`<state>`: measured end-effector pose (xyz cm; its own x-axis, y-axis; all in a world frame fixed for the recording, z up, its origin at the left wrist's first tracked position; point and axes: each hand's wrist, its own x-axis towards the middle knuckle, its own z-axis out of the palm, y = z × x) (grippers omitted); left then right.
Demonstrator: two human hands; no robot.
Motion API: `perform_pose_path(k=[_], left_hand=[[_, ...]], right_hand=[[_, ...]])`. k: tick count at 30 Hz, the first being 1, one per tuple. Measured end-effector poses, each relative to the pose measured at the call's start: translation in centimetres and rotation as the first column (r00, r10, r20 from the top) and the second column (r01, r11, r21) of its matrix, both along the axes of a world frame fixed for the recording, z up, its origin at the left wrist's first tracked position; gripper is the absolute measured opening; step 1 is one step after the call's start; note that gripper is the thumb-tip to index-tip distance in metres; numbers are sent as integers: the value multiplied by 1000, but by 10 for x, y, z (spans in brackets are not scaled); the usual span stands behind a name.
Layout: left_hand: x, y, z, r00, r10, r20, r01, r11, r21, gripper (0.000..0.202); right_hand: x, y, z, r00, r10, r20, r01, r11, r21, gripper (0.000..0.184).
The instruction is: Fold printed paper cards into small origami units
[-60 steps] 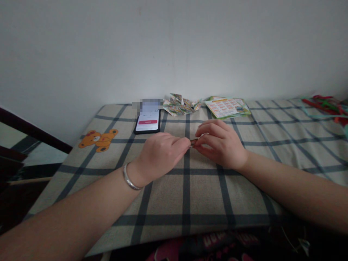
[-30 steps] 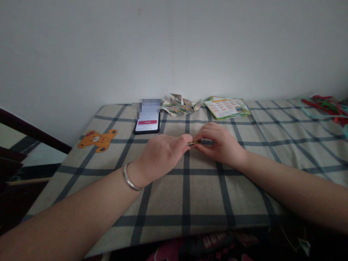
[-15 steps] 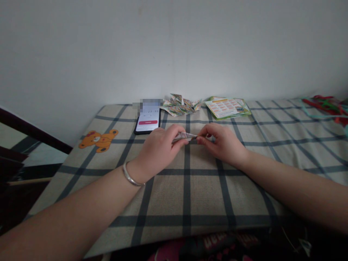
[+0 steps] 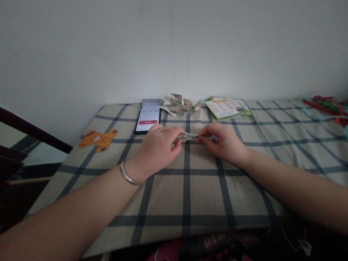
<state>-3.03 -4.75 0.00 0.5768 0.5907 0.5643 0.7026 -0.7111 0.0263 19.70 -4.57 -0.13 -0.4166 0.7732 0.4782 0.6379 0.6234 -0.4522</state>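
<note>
A small piece of folded printed paper (image 4: 189, 136) is held just above the checked cloth, between both hands. My left hand (image 4: 162, 146), with a silver bangle at the wrist, pinches its left end between thumb and fingers. At the paper's pointed right end, the thumb and forefinger of my right hand (image 4: 221, 141) are closed on the tip. Parts of the paper are hidden behind my fingers, so its full shape cannot be made out.
Behind my left hand lies a phone (image 4: 148, 121) showing a running timer. Beside it are several folded paper pieces (image 4: 181, 107), then a stack of printed sheets (image 4: 227, 108). A teddy bear picture (image 4: 98, 140) is at left; red and green items (image 4: 326, 107) lie far right on the tablecloth (image 4: 206, 195).
My left hand has shifted slightly left and its fingers have changed position on the paper, baring more of it. My right hand stays almost in place at the tip.
</note>
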Motion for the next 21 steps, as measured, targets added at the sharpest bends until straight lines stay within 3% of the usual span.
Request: perform_pose_path(k=[6,11,17,21], left_hand=[[4,-5,3,994,-113,-10,113,994,9,7],[5,-8,6,990,-138,-15,138,990,0,11],[4,-9,6,988,-152,-34,154,986,71,15],[3,-10,6,981,-183,-68,192,969,152,16]], right_hand=[[-3,-3,-1,983,156,99,-164,983,85,7],[-6,-6,1,966,184,183,-216,960,176,10],[-7,-7,3,981,151,122,-167,976,140,2],[-5,-9,7,968,251,-22,-250,968,28,13]])
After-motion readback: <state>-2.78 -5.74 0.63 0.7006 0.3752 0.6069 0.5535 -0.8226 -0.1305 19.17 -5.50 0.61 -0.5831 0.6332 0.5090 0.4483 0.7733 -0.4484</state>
